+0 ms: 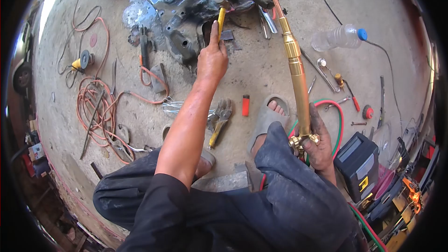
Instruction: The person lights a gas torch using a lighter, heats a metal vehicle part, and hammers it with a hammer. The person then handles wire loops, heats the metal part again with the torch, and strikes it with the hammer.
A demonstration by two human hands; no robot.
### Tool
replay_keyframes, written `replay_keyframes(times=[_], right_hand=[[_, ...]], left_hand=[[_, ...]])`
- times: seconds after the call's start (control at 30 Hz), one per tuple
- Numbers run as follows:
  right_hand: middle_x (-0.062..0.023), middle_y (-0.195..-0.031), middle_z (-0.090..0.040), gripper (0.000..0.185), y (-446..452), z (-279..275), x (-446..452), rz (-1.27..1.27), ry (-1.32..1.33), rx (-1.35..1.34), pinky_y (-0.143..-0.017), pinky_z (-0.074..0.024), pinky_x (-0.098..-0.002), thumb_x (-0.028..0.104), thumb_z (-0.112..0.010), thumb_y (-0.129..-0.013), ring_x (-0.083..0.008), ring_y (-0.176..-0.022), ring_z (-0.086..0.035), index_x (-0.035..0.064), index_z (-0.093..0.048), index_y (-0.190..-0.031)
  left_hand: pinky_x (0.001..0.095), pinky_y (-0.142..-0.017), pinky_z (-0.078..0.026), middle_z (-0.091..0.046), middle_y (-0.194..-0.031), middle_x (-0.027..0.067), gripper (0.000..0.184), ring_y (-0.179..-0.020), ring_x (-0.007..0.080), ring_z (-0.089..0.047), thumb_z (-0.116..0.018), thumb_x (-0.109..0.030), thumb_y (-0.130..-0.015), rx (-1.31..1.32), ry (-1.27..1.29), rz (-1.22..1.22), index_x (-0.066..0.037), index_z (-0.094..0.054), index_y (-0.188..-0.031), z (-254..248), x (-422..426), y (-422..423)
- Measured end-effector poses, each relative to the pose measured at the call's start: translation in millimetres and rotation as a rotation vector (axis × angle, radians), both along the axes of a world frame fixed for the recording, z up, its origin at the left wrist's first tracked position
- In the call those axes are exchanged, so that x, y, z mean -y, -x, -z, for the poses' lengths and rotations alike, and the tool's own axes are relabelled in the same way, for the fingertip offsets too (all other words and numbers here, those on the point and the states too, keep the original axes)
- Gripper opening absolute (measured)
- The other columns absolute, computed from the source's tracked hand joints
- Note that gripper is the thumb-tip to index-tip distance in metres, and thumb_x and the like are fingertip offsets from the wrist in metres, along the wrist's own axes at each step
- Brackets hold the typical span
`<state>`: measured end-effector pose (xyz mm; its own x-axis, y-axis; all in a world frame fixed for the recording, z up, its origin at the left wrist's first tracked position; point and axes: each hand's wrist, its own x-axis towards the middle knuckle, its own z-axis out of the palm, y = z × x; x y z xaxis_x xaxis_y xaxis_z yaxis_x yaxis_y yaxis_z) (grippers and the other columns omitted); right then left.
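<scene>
The hammer is far from the body, just left of the middle, with its head by the big dark metal part on the floor. The head looks hard and heavy (I can't tell if it touches the metal), and the yellow handle looks stiff and light. A good place to hold it is down the handle, away from the head. The left grip is closed around that handle, with one finger stretched out along it. The left arm reaches far out, almost straight.

The gold torch is on the right, pointing far. It is probably stiff and a bit heavy, and its smooth side may be slippery. The near end, by the little knobs, seems good to hold. The right grip is curled around there, beside the right knee (some fingers are hidden).
</scene>
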<state>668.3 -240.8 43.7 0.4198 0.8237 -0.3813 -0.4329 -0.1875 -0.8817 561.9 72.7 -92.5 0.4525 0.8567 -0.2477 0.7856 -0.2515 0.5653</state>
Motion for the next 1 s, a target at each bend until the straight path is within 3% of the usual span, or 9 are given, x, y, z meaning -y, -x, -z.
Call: replay_keyframes(times=[0.23, 0.4, 0.5, 0.53, 0.63, 0.7, 0.77, 0.93, 1.0], right_hand=[[-0.0082, -0.105, -0.06, 0.096, 10, -3, -3, 0.025, -0.014, 0.081, -0.082, -0.049, -0.0286, 0.032, -0.079, -0.091, -0.0141, -0.094, -0.058, 0.0033, -0.023, -0.163], [-0.0079, -0.108, -0.059, 0.096, 12, 0, 2, 0.024, 0.016, 0.116, -0.083, -0.0486, -0.0279, 0.031, -0.079, -0.091, -0.0131, -0.095, -0.057, 0.0015, -0.022, -0.163], [-0.0081, -0.111, -0.059, 0.096, 15, -4, 0, 0.071, 0.019, 0.079, -0.086, -0.0488, -0.0278, 0.033, -0.079, -0.091, -0.0133, -0.098, -0.057, 0.001, -0.023, -0.162], [-0.0086, -0.113, -0.06, 0.098, 13, 0, 1, 0.054, -0.001, 0.095, -0.086, -0.0501, -0.0281, 0.036, -0.08, -0.09, -0.0134, -0.097, -0.059, 0.0005, -0.024, -0.162], [-0.009, -0.113, -0.06, 0.101, 12, 0, 3, 0.066, 0.026, 0.034, -0.082, -0.0512, -0.028, 0.04, -0.081, -0.088, -0.013, -0.094, -0.059, -0.0001, -0.024, -0.161], [-0.0086, -0.112, -0.061, 0.103, 11, 2, 3, 0.071, 0.07, 0.053, -0.078, -0.0517, -0.0278, 0.042, -0.082, -0.087, -0.0125, -0.092, -0.06, 0.0014, -0.024, -0.162], [-0.0084, -0.112, -0.061, 0.104, 9, 1, 9, 0.05, 0.094, 0.012, -0.078, -0.0519, -0.0278, 0.042, -0.082, -0.087, -0.0125, -0.093, -0.06, 0.0021, -0.023, -0.162], [-0.0074, -0.109, -0.062, 0.103, 10, 7, 11, 0.077, 0.072, 0.003, -0.077, -0.0522, -0.0272, 0.038, -0.083, -0.087, -0.0119, -0.089, -0.061, 0.0026, -0.023, -0.162], [-0.0071, -0.106, -0.062, 0.102, 11, 2, 10, 0.092, 0.086, 0.009, -0.074, -0.0517, -0.0262, 0.036, -0.083, -0.088, -0.0114, -0.086, -0.061, 0.0028, -0.023, -0.163]], left_hand=[[0.0619, -0.083, -0.052, -0.069, -0.096, 0.034, 0.07, -0.092, 0.0556, -0.066, -0.05, -0.027, -0.103, -0.076, 0.04, 0.081, -0.031, -0.015, -0.163, -16, -9, -2], [0.0497, -0.102, -0.048, -0.062, -0.126, 0.0354, 0.059, -0.117, 0.0505, -0.061, -0.05, -0.03, -0.103, 0.138, 0.139, -0.031, -0.018, -0.034, -0.159, -19, -32, 16], [0.0544, -0.098, -0.049, -0.066, -0.115, 0.036, 0.059, -0.11, 0.0527, -0.063, -0.051, -0.026, -0.102, 0.078, 0.083, -0.014, -0.018, -0.035, -0.159, -12, -24, 39], [0.0516, -0.097, -0.05, -0.067, -0.115, 0.0351, 0.058, -0.111, 0.0512, -0.064, -0.052, -0.027, -0.103, 0.086, 0.094, -0.018, -0.018, -0.037, -0.158, -13, -19, 44], [0.038, -0.068, -0.057, -0.071, -0.094, 0.0142, 0.056, -0.076, 0.0234, -0.07, -0.053, -0.025, -0.105, 0.258, 0.101, -0.139, -0.018, -0.038, -0.159, -6, -6, 44], [0.0292, -0.047, -0.047, -0.057, -0.074, 0.0029, 0.057, -0.055, 0.0094, -0.054, -0.052, -0.025, -0.107, 0.456, 0.281, -0.299, -0.019, -0.035, -0.161, -4, -4, 27], [0.0284, -0.043, -0.045, -0.054, -0.069, 0.0019, 0.057, -0.05, 0.0098, -0.052, -0.051, -0.025, -0.107, 0.56, 0.46, -0.436, -0.019, -0.034, -0.161, -5, -1, 9], [0.0305, -0.039, -0.045, -0.052, -0.067, 0.002, 0.06, -0.045, 0.0121, -0.05, -0.047, -0.026, -0.109, 0.655, 0.531, -0.5, -0.021, -0.024, -0.164, -20, -6, 21], [0.0298, -0.039, -0.045, -0.052, -0.066, 0.0018, 0.058, -0.044, 0.0119, -0.049, -0.047, -0.026, -0.109, 0.594, 0.615, -0.437, -0.02, -0.027, -0.163, -11, -3, 19]])
